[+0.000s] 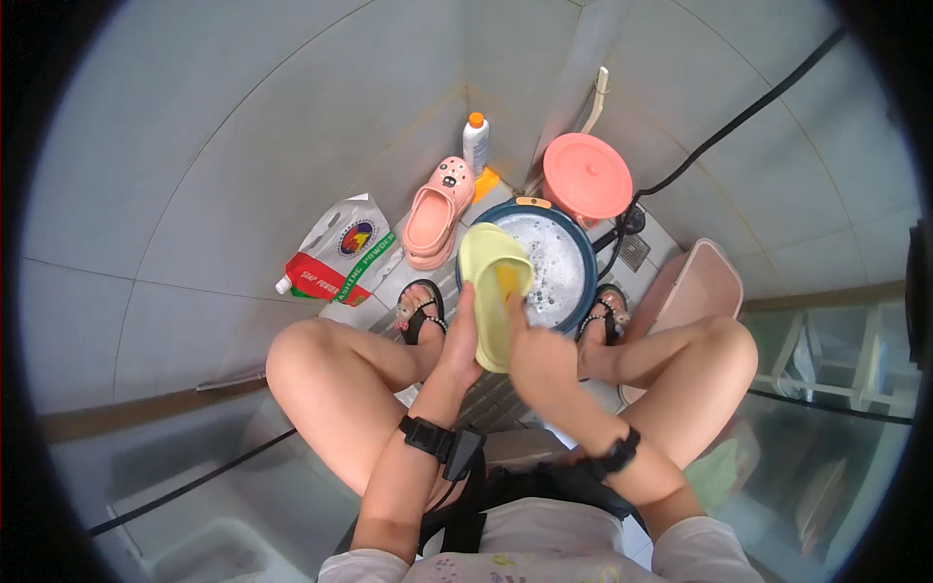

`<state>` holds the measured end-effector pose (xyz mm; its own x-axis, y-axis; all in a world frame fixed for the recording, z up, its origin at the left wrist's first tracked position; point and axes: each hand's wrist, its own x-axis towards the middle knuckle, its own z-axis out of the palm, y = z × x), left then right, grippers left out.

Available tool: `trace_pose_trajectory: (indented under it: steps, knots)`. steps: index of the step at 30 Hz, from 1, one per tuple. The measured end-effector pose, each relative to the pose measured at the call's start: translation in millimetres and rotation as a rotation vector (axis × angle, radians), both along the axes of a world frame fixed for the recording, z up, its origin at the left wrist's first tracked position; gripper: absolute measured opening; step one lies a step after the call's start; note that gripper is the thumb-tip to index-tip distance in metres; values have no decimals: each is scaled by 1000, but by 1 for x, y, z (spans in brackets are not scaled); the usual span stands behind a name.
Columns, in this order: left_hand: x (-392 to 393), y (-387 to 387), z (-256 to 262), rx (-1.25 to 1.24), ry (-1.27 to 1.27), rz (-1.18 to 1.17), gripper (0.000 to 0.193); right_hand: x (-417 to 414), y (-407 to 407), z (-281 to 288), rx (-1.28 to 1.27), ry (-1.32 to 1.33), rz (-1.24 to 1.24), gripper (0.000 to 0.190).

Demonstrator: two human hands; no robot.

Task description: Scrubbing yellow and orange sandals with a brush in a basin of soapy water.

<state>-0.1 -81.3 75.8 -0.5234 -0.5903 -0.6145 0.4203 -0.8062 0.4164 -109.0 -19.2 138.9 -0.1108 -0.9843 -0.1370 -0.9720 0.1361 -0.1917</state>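
Note:
My left hand (461,339) grips a pale yellow-green slipper (487,321) along its left side, toe end pointing away from me. The slipper is held partly over a dark blue basin (592,280) filled with foamy water (557,266). In my right hand (543,361) is a yellow brush (508,280), its far end inside the slipper's foot opening. Motion blurs this hand, and part of the brush is hidden by the fingers and the slipper's upper.
A pink clog (430,215), a soap powder pouch (342,251) and a white bottle with an orange cap (476,142) stand left of the basin. Right are a lidded pink bucket (587,175), a floor drain (633,251), a pink tub (689,288) and a black hose (751,113).

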Motion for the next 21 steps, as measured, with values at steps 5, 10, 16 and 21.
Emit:
trace_pose_trajectory:
  steps: [5,10,16,21]
  knots:
    - [-8,0,3,-12,23,19,65,5,1,2,-64,16,86,57]
    - [-10,0,9,-1,-53,59,62,-9,-18,-13,-33,-74,-30,54]
    - [-2,-14,27,-26,32,227,66,6,16,17,-135,-98,119,55]
    - [-12,-7,10,-103,11,173,62,1,-20,-7,-180,0,-12,60]
